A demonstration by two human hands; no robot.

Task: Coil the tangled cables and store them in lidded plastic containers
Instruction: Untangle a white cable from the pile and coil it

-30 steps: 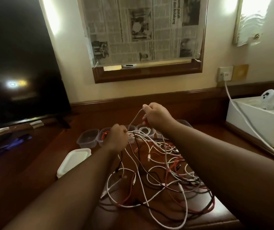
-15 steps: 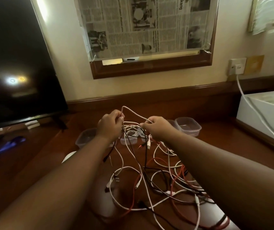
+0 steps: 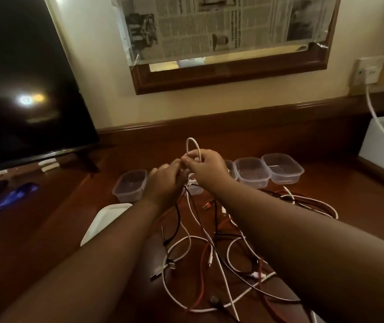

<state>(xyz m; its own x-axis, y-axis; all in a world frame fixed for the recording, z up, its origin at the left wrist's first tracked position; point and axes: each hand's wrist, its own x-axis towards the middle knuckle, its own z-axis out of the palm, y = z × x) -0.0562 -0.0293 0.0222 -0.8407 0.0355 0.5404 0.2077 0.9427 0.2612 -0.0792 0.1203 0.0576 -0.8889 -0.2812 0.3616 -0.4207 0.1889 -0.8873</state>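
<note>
A tangle of white, black and red cables [image 3: 212, 259] lies spread on the dark wooden table [image 3: 53, 231]. My left hand [image 3: 166, 185] and my right hand [image 3: 206, 170] meet above the pile, both pinching one white cable [image 3: 192, 146] whose small loop stands up above the fingers. The cable's free length trails down into the tangle. Several clear plastic containers stand open behind the hands, one at the left [image 3: 130, 184] and two at the right [image 3: 252, 171], [image 3: 282, 167]. A white lid [image 3: 103, 221] lies beside my left forearm.
A dark television [image 3: 23, 85] stands at the back left. A white box [image 3: 383, 145] sits at the far right, with a white power cord [image 3: 372, 108] running to a wall socket [image 3: 369, 69]. A wooden frame covered with newspaper [image 3: 228, 36] hangs on the wall.
My hands have come together, folding the white cable from a wide span into a narrow loop. The view has shifted, showing more containers on the right.
</note>
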